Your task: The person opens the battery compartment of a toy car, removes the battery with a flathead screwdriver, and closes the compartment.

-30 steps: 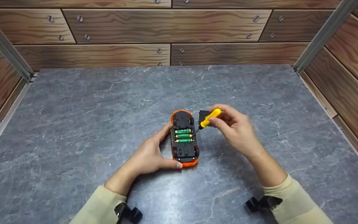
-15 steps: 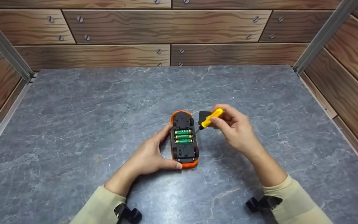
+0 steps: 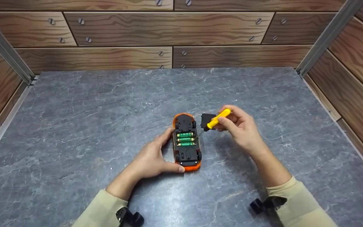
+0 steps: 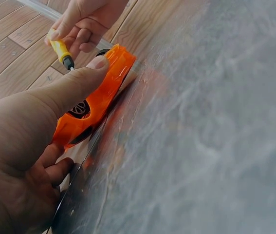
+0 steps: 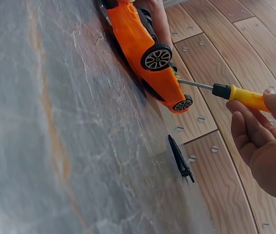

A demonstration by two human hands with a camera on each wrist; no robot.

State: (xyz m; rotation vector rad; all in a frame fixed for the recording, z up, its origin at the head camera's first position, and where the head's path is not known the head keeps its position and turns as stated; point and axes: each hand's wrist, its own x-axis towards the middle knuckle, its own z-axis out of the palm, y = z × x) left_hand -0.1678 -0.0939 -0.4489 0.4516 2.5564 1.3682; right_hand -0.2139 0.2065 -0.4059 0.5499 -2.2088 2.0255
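Thumb and fingers of the right hand (image 3: 243,130) pinch the yellow handle of the screwdriver (image 3: 219,118) to the right of the car (image 3: 187,150). The handle is smooth and rounded at its end; a black collar joins it to a thin, straight metal shank. This shank slants down into the bay in the car's underside, its tip at the right ends of the batteries (image 3: 185,139). Whether the tip touches a battery cannot be told.

The left hand (image 3: 153,159) grips the car from its left side: the thumb presses the near end, and the forefinger lies along the left flank toward the far end. The car rests wheels up on the table (image 3: 106,110). Its shell is glossy orange plastic with curved edges; its base is black, moulded and stepped. Spoked rims sit inside the black wheels (image 5: 157,57). Three green cylinders with gold-coloured ends, the batteries lie parallel in the bay, across the car's length.

To the right of the car's far end, apart from it, a flat black cover (image 3: 207,119) lies on the table, partly hidden behind the handle and fingers. Beneath the car the table is grey with pale, marble-like veins. Beyond the car stands a wall (image 3: 169,29) of wood-grained planks with slotted screw heads.
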